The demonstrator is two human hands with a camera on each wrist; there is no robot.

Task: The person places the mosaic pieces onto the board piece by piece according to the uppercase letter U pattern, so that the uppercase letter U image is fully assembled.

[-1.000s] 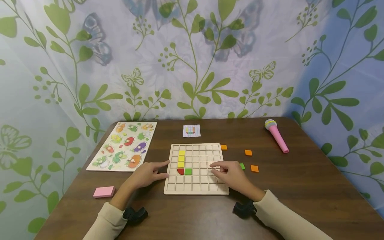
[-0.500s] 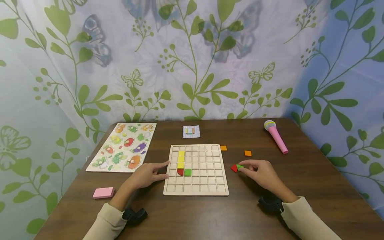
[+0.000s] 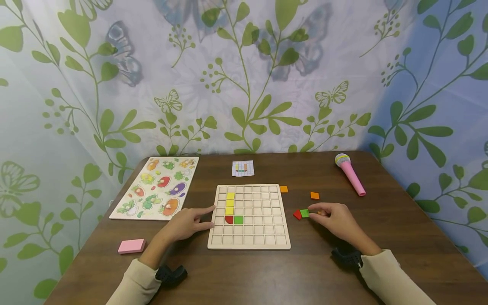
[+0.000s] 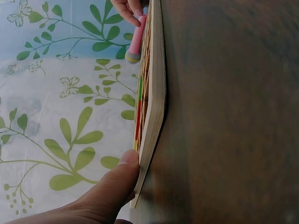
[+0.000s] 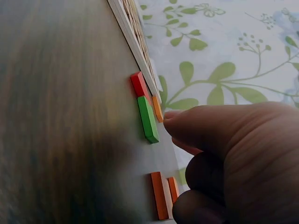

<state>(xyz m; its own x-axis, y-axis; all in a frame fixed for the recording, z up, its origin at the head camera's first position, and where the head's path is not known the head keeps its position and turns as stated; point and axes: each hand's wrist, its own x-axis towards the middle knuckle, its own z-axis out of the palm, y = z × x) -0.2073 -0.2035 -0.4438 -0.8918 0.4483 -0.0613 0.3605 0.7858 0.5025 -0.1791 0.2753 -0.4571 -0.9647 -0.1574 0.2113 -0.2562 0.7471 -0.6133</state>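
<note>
Wooden grid board point(image 3: 259, 221), flat at the centre of the surface point(image 3: 248, 275); in its cells, three yellow squares point(image 3: 229, 203) in one column, a red rounded-corner tile point(image 3: 228, 220) directly below, a green square point(image 3: 238, 220) to that tile's right.

Left hand point(image 3: 186, 223): thumb and forefinger extended, tips against the board's left edge.

Right hand point(image 3: 335, 218): gripping nothing, thumb and forefinger parted, just beside a loose green tile point(image 3: 304, 213); this adjoins a loose red piece point(image 3: 297, 214), right of the board.

Printed card point(image 3: 242, 168), behind the board: grid with a small coloured figure; finer marks too small to read.

Vegetable puzzle board point(image 3: 154, 215), far left: printed pictures, including tomato, aubergine, broccoli.

Toy microphone point(image 3: 352, 176), pink handle, far right.
</note>
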